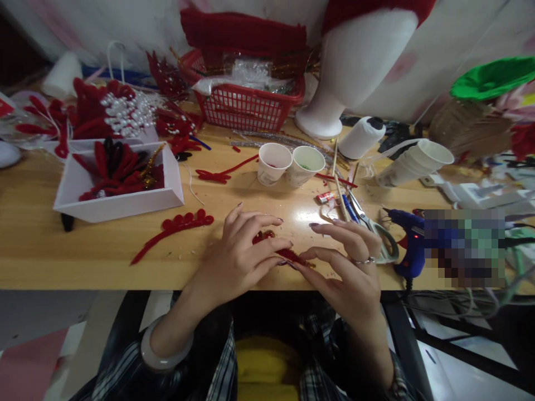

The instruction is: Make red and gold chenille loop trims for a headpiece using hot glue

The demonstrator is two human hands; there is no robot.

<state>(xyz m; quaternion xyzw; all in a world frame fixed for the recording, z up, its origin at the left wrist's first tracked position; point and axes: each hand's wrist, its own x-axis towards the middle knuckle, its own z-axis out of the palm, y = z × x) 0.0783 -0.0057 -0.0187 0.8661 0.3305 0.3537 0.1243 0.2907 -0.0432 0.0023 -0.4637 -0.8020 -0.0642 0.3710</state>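
Observation:
Near the table's front edge, a red fuzzy chenille ornament with gold trim [263,236] lies between my hands, partly hidden by the fingers. My left hand [246,250] pinches it between thumb and index finger, the other fingers stretched over it. From the other side, the thumb and index finger of my right hand [349,264] grip its narrow end, and the thumbs almost meet. Left of my hands rests a red chenille piece with a scalloped edge [184,224]. Beyond them stand two paper cups, one holding dark red bits [273,167], the other green bits [307,170].
A white box [121,203] of red and black pieces stands left. Scissors [387,245] and a blue glue gun [412,245] with a lit red light lie right. Behind are a red basket [246,108], a white mannequin head [355,61], a thread spool [363,137] and stacked cups [412,164].

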